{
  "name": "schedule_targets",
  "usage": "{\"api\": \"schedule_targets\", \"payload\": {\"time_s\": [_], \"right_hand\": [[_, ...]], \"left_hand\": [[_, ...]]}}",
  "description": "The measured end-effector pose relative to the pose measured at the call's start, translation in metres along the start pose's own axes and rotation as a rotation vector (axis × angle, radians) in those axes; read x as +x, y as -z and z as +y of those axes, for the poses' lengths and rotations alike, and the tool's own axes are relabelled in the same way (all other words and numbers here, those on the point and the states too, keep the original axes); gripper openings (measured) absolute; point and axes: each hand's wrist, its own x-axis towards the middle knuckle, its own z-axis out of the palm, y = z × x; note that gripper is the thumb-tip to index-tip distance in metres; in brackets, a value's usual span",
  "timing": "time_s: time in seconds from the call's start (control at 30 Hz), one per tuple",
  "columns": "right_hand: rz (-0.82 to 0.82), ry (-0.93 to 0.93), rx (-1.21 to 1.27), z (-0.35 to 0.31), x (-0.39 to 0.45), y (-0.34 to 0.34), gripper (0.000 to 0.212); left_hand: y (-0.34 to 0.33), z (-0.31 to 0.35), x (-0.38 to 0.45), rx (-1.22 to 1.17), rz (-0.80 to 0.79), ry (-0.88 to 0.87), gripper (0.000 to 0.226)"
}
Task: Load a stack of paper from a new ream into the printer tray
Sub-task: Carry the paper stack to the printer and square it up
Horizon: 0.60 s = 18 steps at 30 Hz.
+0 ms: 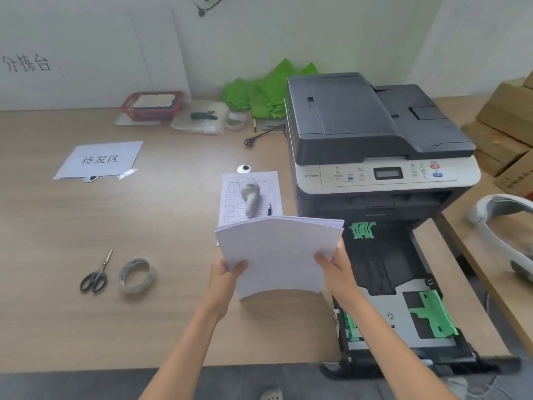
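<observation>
I hold a stack of white paper (278, 252) in the air above the table, just left of the printer tray. My left hand (226, 274) grips its near left corner and my right hand (336, 267) grips its near right edge. The stack bows slightly and its far edge fans a little. The grey and white printer (375, 145) stands on the right of the table. Its black paper tray (395, 287) is pulled out toward me, with green guides inside and no paper in it.
A printed form (249, 197) with a white handheld device and a pen lies behind the stack. Scissors (96, 274) and a tape roll (137, 275) lie at left. A labelled sheet (99, 160), a red basket (153, 105), green bags and cardboard boxes (504, 125) are farther off.
</observation>
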Motion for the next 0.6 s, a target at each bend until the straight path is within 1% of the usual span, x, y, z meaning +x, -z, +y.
{"api": "schedule_targets", "payload": {"time_s": [0.1,0.17,0.23,0.33,0.43,0.53,0.6], "right_hand": [[0.044,0.019,0.019,0.002,0.003,-0.002,0.048],[0.052,0.016,0.019,0.003,0.005,-0.003,0.047],[0.035,-0.011,-0.003,0.010,0.006,-0.002,0.044],[-0.009,-0.041,-0.086,0.023,0.006,0.001,0.040],[-0.038,-0.063,-0.199,0.032,0.007,0.003,0.040],[-0.040,-0.066,-0.291,0.036,0.010,0.006,0.039],[-0.032,-0.083,-0.310,0.039,0.010,0.005,0.038]], "left_hand": [[-0.005,0.001,-0.001,-0.003,0.036,-0.002,0.027],[-0.005,0.000,0.000,-0.004,0.038,-0.002,0.026],[-0.004,-0.004,0.002,0.006,0.008,0.022,0.024],[-0.001,-0.013,0.006,0.024,-0.018,0.073,0.027],[-0.001,-0.019,0.010,0.059,-0.034,0.104,0.033],[-0.001,-0.021,0.014,0.083,-0.019,0.113,0.036],[-0.002,-0.020,0.013,0.068,-0.018,0.119,0.039]]}}
